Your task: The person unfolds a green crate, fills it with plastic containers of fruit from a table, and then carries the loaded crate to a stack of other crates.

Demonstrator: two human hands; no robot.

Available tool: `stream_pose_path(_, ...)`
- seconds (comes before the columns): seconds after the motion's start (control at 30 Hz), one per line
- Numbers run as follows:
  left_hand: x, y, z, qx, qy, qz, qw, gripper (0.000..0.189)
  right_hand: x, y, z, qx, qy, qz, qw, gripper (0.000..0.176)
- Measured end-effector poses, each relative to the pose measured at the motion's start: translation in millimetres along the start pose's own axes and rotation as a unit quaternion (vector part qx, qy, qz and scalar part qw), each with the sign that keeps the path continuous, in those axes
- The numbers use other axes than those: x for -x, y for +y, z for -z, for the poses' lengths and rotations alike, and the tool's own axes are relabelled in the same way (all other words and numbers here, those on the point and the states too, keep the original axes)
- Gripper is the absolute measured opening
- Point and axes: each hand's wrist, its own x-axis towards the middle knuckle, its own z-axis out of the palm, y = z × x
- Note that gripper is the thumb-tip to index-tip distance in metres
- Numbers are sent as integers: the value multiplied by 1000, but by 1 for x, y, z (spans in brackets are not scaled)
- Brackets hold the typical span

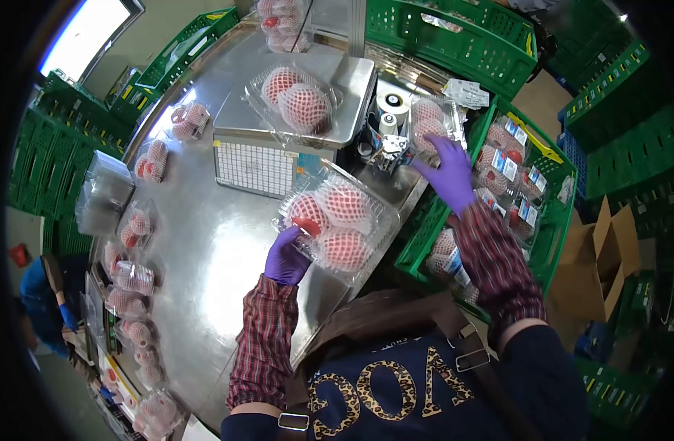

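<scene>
My left hand, in a purple glove, grips the left edge of a clear plastic tray of net-wrapped fruit; three fruits show in it. My right hand, also gloved, has its fingers spread at a second clear pack beside the label rolls. Whether its fingertips touch that pack is hard to tell. A further pack with two netted fruits lies on the metal scale, behind the tray in my left hand.
A green crate at the right holds several labelled packs. More packs line the left edge of the metal table. Green crates stand behind. An open cardboard box is at the right. A co-worker is at the far left.
</scene>
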Motion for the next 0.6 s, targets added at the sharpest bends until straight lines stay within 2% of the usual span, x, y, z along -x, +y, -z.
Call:
stream_pose_path(0.03,5,-4,-2,7,13,-30,999,40,-6,0,-15,62,36,12,997,33)
stream_pose_path(0.13,8,-16,-17,-117,2,-141,983,57,3,11,-20,29,-175,-109,978,28)
stream_pose_path(0.17,8,-22,-24,-130,7,-161,978,70,11,-1,-3,-124,-118,-139,975,19)
stream_pose_path(0.2,6,-24,-26,-185,37,-134,973,70,21,-15,18,-366,-136,-299,871,12)
stream_pose_path(0.23,2,-30,-35,-184,32,-148,971,70,31,-30,24,-498,-108,-300,806,8)
stream_pose_path(0.27,-1,-39,-45,-184,26,-162,969,70,35,-55,32,-449,-96,-252,852,11)
stream_pose_path(0.3,-3,-48,-50,-162,18,-168,972,70,38,-80,39,-427,-112,-228,868,13)
stream_pose_path(0.33,-5,-57,-55,-139,11,-175,975,70,40,-90,39,-263,-140,-144,944,24)
stream_pose_path(0.37,-7,-66,-60,-117,3,-182,976,70,44,-86,47,-196,-111,-137,965,34)
stream_pose_path(0.4,-8,-72,-65,-100,-8,-152,983,70,48,-81,55,-126,-77,-132,980,45)
stream_pose_path(0.43,-4,-80,-67,-78,-8,-132,988,70,57,-73,57,-297,-63,-206,930,50)
stream_pose_path(0.47,-2,-88,-70,-56,-8,-113,992,69,73,-63,57,-455,-47,-274,846,55)
stream_pose_path(0.5,0,-94,-82,-63,-22,-78,995,69,103,-42,59,-381,-107,-181,900,56)
stream_pose_path(0.53,-10,-111,-87,-83,-105,-61,989,73,134,-21,62,-306,-146,-79,938,57)
stream_pose_path(0.57,-23,-145,-62,-243,-114,-93,959,78,155,0,77,-264,-163,-76,948,56)
stream_pose_path(0.6,-16,-148,-60,-345,-154,-128,917,82,182,19,105,-295,-173,-150,928,56)
